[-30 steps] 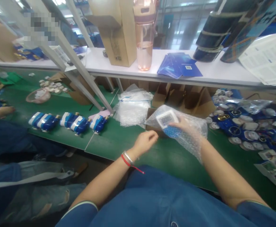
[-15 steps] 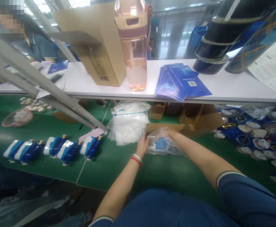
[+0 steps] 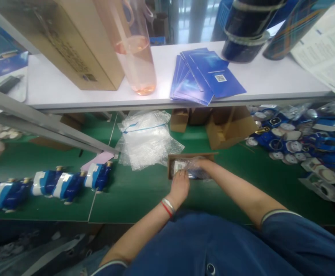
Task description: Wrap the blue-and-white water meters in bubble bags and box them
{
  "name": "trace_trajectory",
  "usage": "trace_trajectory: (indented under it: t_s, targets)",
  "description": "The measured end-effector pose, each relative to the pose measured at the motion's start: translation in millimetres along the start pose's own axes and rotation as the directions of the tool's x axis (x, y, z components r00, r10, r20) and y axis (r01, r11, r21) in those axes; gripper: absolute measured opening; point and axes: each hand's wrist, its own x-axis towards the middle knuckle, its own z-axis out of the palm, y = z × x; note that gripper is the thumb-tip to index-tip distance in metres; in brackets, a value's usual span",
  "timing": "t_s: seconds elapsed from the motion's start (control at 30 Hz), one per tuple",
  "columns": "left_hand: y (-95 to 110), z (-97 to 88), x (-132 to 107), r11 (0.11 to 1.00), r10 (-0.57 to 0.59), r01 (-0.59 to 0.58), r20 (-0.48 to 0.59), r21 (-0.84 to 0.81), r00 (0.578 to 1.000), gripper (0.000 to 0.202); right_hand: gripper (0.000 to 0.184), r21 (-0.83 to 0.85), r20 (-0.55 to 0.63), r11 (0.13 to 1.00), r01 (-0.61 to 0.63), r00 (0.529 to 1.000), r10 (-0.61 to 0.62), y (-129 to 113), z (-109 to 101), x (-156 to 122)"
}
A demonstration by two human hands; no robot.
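Note:
A small open cardboard box (image 3: pixel 170 165) lies on the green table in front of me. Inside it sits a bubble-wrapped item (image 3: pixel 194 164), partly covered by my hands, with a pale label showing through at its left end. My left hand (image 3: pixel 181 187) has its fingers bent together on the wrap at the box's near edge. From the right, my right hand (image 3: pixel 207 166) reaches into the box and grips the wrapped item; most of its fingertips are hidden by the plastic.
A stack of bubble wrap bags (image 3: pixel 146 143) lies left of the box. Blue-and-white parts (image 3: pixel 97 176) line the left side, and blue parts (image 3: pixel 285 142) pile up at right. An open carton (image 3: pixel 230 128) stands behind. A shelf (image 3: pixel 156 101) with a bottle (image 3: pixel 140 69) overhangs the table.
The bubble-wrapped item has gone down into the box, which now shows more of its rim. My left hand has moved right and nearer to my body, onto the wrap. The view has tilted downward.

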Motion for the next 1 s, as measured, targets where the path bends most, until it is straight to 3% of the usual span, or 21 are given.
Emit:
trace_trajectory:
  t_s: [0.1,0.2,0.27,0.33,0.4,0.5,0.53,0.57,0.6,0.67,0.7,0.73,0.77,0.83,0.9,1.0]
  targets:
    - [3.4,26.2,38.6,0.999,0.018,-0.021,0.124,0.026,0.992,0.060,0.017,-0.104,0.024,0.993,0.049,0.999,-0.047,11.9,-43.2,-39.9]
    - [-0.5,41.1,83.9,0.999,-0.034,0.027,0.309,0.027,0.950,0.056,0.035,-0.129,-0.262,0.983,0.130,0.952,-0.160,36.0,-82.7,-71.3]
    - [3.2,44.7,106.7,0.996,-0.088,0.080,0.386,0.038,0.918,0.052,0.047,-0.030,-0.386,0.997,0.066,0.920,-0.072,55.2,-86.5,-76.0]
    - [11.9,44.4,118.5,0.994,-0.106,0.096,0.409,0.045,0.906,0.049,0.057,0.096,-0.271,0.995,-0.034,0.961,0.059,71.0,-72.1,-68.7]
    - [19.0,39.4,115.7,0.995,-0.097,0.087,0.409,0.044,0.907,0.044,0.069,0.102,-0.166,0.993,-0.054,0.984,0.071,80.9,-51.3,-56.8]
    - [12.0,20.9,81.7,0.999,-0.036,0.034,0.342,0.014,0.939,0.038,0.084,-0.036,-0.269,0.998,-0.043,0.963,0.031,89.7,-31.1,-43.9]
    - [4.7,12.9,64.6,1.000,-0.025,0.026,0.268,0.001,0.963,0.041,0.085,-0.079,-0.314,0.995,-0.056,0.949,0.028,92.7,-28.8,-41.7]
    - [-3.4,5.4,47.0,1.000,-0.015,0.018,0.121,-0.025,0.993,0.044,0.085,-0.113,-0.346,0.991,-0.069,0.938,0.026,96.0,-28.2,-40.1]
    - [-11.3,-0.8,30.4,0.995,-0.088,0.086,-0.048,-0.041,0.995,0.048,0.086,-0.145,-0.367,0.986,-0.079,0.930,0.020,99.6,-28.7,-38.8]
    - [-20.9,-6.4,6.2,0.958,-0.285,0.267,-0.278,-0.101,0.917,0.060,0.087,-0.210,-0.391,0.973,-0.096,0.920,0.006,106.7,-30.0,-36.1]
    - [-21.2,-5.1,0.2,0.938,-0.346,0.324,-0.300,-0.123,0.889,0.068,0.088,-0.241,-0.395,0.965,-0.101,0.919,-0.003,109.8,-29.9,-34.6]
    - [-18.3,-1.0,-1.8,0.933,-0.359,0.336,-0.270,-0.128,0.893,0.077,0.088,-0.270,-0.390,0.958,-0.101,0.921,-0.013,112.5,-29.2,-33.1]
    - [-12.6,5.2,-0.5,0.946,-0.322,0.304,-0.205,-0.116,0.924,0.083,0.088,-0.294,-0.378,0.951,-0.097,0.926,-0.023,114.8,-27.6,-31.7]
    - [3.1,20.5,7.8,0.982,-0.177,0.174,-0.044,-0.070,0.983,0.087,0.088,-0.326,-0.367,0.941,-0.089,0.929,-0.039,117.9,-23.4,-30.0]
    - [17.6,34.7,17.4,0.997,-0.076,0.077,0.075,-0.017,0.994,0.084,0.088,-0.333,-0.368,0.940,-0.074,0.928,-0.058,118.9,-21.7,-31.2]
    - [26.2,48.5,25.4,0.998,-0.054,0.050,0.136,0.037,0.989,0.073,0.085,-0.325,-0.280,0.945,-0.025,0.957,-0.071,108.7,-36.9,-39.8]
